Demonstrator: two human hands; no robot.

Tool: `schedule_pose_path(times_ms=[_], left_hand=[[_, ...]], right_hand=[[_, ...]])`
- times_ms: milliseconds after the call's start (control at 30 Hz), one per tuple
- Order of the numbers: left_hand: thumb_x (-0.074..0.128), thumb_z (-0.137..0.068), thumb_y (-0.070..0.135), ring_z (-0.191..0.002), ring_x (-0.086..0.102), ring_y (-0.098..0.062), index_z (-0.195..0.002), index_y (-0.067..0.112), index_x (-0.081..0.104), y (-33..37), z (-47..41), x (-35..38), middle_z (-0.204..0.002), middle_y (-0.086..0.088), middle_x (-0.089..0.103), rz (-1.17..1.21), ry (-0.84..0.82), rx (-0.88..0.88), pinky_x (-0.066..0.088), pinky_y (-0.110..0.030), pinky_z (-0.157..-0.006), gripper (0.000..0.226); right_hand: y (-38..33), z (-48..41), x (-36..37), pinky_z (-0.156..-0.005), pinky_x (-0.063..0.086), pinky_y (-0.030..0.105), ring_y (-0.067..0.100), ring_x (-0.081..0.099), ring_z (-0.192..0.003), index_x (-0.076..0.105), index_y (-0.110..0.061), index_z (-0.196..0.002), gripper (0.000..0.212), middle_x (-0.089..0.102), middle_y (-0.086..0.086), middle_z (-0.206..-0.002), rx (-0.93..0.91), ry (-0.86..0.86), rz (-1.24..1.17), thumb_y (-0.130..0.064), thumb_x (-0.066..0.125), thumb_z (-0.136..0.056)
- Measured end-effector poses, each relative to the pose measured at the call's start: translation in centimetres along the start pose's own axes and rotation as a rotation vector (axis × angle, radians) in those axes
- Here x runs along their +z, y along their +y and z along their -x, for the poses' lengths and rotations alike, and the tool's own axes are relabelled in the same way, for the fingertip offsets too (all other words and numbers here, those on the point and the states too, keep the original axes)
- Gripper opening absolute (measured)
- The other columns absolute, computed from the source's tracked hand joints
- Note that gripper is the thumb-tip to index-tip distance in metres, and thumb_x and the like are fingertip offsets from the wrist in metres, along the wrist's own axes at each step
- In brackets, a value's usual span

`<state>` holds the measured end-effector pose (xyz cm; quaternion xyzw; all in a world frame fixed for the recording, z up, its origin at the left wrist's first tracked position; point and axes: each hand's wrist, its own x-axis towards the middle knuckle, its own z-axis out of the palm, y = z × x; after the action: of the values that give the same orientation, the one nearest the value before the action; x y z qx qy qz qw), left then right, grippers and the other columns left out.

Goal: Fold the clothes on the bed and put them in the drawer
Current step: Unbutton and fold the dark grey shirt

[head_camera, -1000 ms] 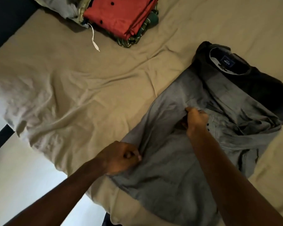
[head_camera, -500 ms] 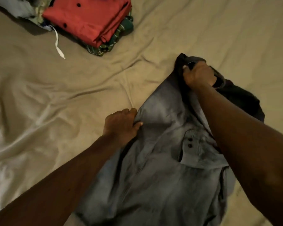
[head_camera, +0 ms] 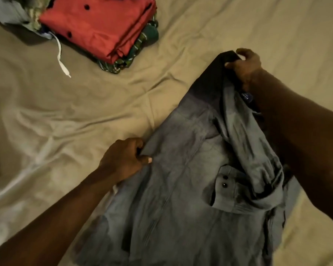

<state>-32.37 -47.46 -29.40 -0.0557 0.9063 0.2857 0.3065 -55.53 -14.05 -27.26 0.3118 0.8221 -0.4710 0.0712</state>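
Fabric of the grey shirt [head_camera: 181, 189] lies on the bed [head_camera: 85, 112], its side edge pinched by the left grip [head_camera: 124, 158] as an anchor; farther off, the right grip [head_camera: 245, 66] clutches the dark collar end, likely to straighten it. Folded clothes [head_camera: 104, 25] wait beyond.

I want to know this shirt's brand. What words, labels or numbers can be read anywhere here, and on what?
The navy neck label on the grey shirt: pale lettering, too blurred to read.
The folded clothes and the bed sheet: no text shows.
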Motion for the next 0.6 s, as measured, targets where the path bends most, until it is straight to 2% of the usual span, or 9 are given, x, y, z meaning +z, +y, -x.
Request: schedule_pose_path(times_ms=[100,200,267,333,400,433,500,533,600], left_hand=[[0.08,-0.086,0.038,-0.077,0.068,-0.011,-0.083,0.027,0.068,-1.1,0.3,-1.5,-0.08,0.008,0.071,0.247,0.033,-0.074,0.047,-0.017,-0.064,0.016],[0.074,-0.087,0.052,-0.075,0.065,-0.009,-0.084,0.029,0.065,-1.4,2.3,-1.2,-0.076,0.013,0.067,0.203,0.136,-0.12,0.047,-0.023,-0.064,0.025],[0.076,-0.076,0.069,-0.076,0.063,-0.006,-0.087,0.03,0.062,-2.1,4.7,-0.7,-0.079,0.014,0.066,0.144,0.085,-0.181,0.05,-0.026,-0.067,0.043],[0.078,-0.067,0.075,-0.084,0.064,-0.008,-0.093,0.033,0.062,-3.6,7.3,-0.1,-0.087,0.015,0.066,0.052,-0.097,-0.233,0.052,-0.028,-0.075,0.052],[0.082,-0.071,0.066,-0.091,0.064,-0.012,-0.098,0.034,0.062,-5.6,9.8,0.6,-0.093,0.014,0.065,-0.068,-0.245,-0.238,0.047,-0.026,-0.076,0.046],[0.082,-0.076,0.057,-0.091,0.064,-0.013,-0.097,0.033,0.063,-6.5,10.7,1.0,-0.091,0.013,0.065,-0.091,-0.245,-0.226,0.044,-0.025,-0.074,0.037],[0.077,-0.085,0.042,-0.083,0.064,-0.018,-0.083,0.026,0.062,-8.2,12.0,1.3,-0.078,0.011,0.064,-0.046,-0.141,-0.228,0.041,-0.026,-0.067,0.022],[0.074,-0.088,0.036,-0.08,0.065,-0.021,-0.078,0.025,0.062,-8.9,12.5,1.3,-0.072,0.01,0.063,0.008,-0.067,-0.257,0.04,-0.027,-0.065,0.019],[0.07,-0.089,0.029,-0.081,0.066,-0.024,-0.077,0.028,0.063,-9.8,13.3,1.4,-0.071,0.012,0.065,0.108,0.075,-0.314,0.042,-0.027,-0.068,0.014]], right_hand=[[-0.1,1.8,0.4,-0.078,0.048,0.011,0.014,0.061,-0.104,0.048,-0.022,-0.143,0.058,0.059,0.0,-0.123,-0.153,0.187,0.209,-0.02,0.064,-0.087],[1.0,6.7,2.4,-0.103,0.038,0.034,0.022,0.047,-0.131,0.039,-0.021,-0.148,0.058,0.047,0.004,-0.142,-0.303,0.42,0.418,-0.034,0.057,-0.095],[2.3,12.4,4.2,-0.107,0.035,0.037,0.027,0.044,-0.136,0.042,-0.013,-0.146,0.061,0.044,0.011,-0.146,-0.296,0.519,0.298,-0.04,0.056,-0.093],[4.7,19.5,6.1,-0.103,0.042,0.037,0.03,0.052,-0.123,0.049,-0.004,-0.133,0.06,0.051,0.015,-0.134,-0.216,0.519,0.022,-0.039,0.066,-0.087],[8.3,27.6,8.2,-0.101,0.044,0.04,0.031,0.056,-0.116,0.049,-0.004,-0.128,0.066,0.056,0.015,-0.126,0.0,0.419,-0.117,-0.041,0.077,-0.081],[10.1,31.5,9.2,-0.101,0.047,0.042,0.03,0.06,-0.114,0.048,-0.005,-0.128,0.071,0.059,0.015,-0.125,0.108,0.334,-0.21,-0.04,0.083,-0.078],[13.6,37.8,11.4,-0.093,0.056,0.048,0.029,0.069,-0.104,0.051,-0.009,-0.122,0.072,0.068,0.014,-0.116,0.285,0.093,-0.421,-0.039,0.091,-0.07],[15.0,40.0,12.3,-0.089,0.059,0.05,0.027,0.072,-0.099,0.056,-0.012,-0.118,0.066,0.072,0.011,-0.109,0.347,-0.023,-0.415,-0.039,0.091,-0.069],[17.1,43.3,13.3,-0.087,0.059,0.049,0.02,0.075,-0.091,0.069,-0.012,-0.108,0.038,0.077,0.002,-0.097,0.378,-0.197,-0.314,-0.025,0.087,-0.076]])
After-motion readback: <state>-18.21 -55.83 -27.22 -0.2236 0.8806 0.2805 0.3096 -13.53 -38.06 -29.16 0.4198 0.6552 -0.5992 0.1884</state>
